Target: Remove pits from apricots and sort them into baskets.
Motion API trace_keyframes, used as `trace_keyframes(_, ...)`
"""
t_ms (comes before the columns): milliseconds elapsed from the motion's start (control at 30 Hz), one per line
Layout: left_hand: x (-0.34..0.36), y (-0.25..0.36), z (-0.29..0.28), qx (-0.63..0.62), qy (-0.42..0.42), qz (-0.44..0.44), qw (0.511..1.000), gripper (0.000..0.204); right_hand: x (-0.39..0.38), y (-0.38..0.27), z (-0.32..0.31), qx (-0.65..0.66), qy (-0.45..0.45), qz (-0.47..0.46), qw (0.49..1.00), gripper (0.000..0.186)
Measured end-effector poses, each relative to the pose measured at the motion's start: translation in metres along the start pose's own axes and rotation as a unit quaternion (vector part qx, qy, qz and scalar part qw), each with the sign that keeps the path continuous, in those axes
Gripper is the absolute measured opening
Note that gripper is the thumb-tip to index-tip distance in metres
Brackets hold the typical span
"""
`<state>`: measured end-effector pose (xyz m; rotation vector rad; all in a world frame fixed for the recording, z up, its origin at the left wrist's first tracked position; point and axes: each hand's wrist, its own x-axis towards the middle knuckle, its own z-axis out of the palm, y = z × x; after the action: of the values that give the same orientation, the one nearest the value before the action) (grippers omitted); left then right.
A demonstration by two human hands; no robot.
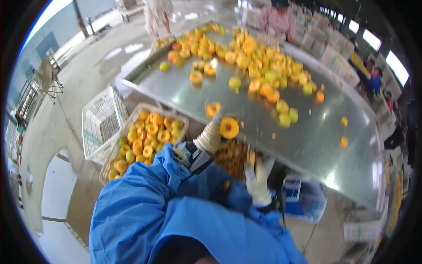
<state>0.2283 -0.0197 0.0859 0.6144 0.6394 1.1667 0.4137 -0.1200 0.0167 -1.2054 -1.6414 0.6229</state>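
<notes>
My left hand (209, 134), in a pale glove, holds a cut orange fruit half (229, 127) at the near edge of the steel table (329, 145); another half (212, 108) lies just beyond it. My right hand (257, 185), also gloved, is below the table's edge, closed on a slim yellowish tool (250, 158), whose exact shape is unclear. A heap of brown scraps (233, 160) lies under my hands. Many yellow, orange and green fruit pieces (246, 57) are spread over the tabletop. A crate of cut fruit (147, 141) stands left of my left hand.
An empty white crate (99, 125) is at the left, a blue-and-white container (303, 202) under the table at the right. A person in pink (277, 22) stands across the table, another (156, 13) farther left. Workers and stacked crates line the right; a folding chair (48, 77) is far left.
</notes>
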Motion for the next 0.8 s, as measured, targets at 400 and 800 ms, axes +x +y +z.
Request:
trace_keyframes(400, -0.046, -0.034, -0.024, 0.216, -0.07, 0.038, 0.973, 0.086, -0.007, -0.065, 0.012, -0.204, -0.047, -0.032, 0.977, 0.031)
trace_keyframes(800, -0.043, -0.03, -0.034, 0.374, -0.082, 0.099, 0.918, 0.089, -0.018, -0.057, 0.017, -0.021, -0.126, 0.024, 0.992, 0.033)
